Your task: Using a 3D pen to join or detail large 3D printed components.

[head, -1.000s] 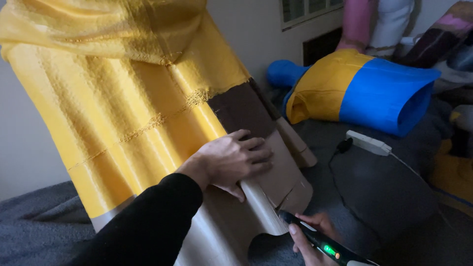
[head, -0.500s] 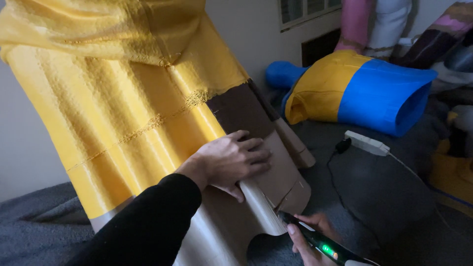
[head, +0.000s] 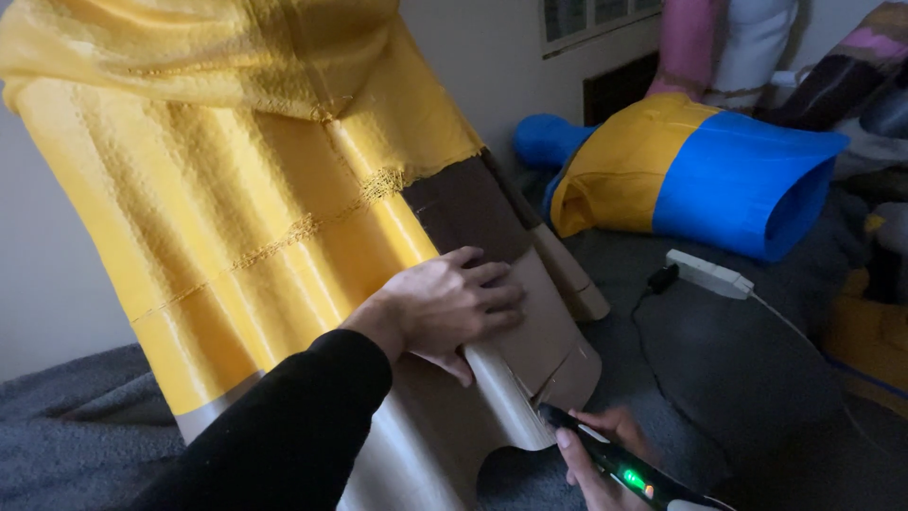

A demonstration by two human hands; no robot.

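A large ribbed figure leans across the view: yellow over most of it (head: 236, 208), a dark brown patch (head: 468, 208) and a beige lower part (head: 544, 331). My left hand (head: 445, 303), in a black sleeve, lies flat with fingers spread on the beige part just below the brown patch. Lower right, my right hand (head: 596, 454) grips a black pen-shaped tool (head: 619, 468) with a green light. Its tip touches the beige bottom edge beside a crack.
A yellow and blue cylinder-shaped piece (head: 700, 170) lies at the right on a grey blanket (head: 747, 378). A white power strip (head: 709, 274) with a black plug and cable rests beside it. Pink, white and striped objects stand behind.
The tool's tip in my right hand has crept slightly closer to the beige bottom edge. My left hand stays flat in the same place.
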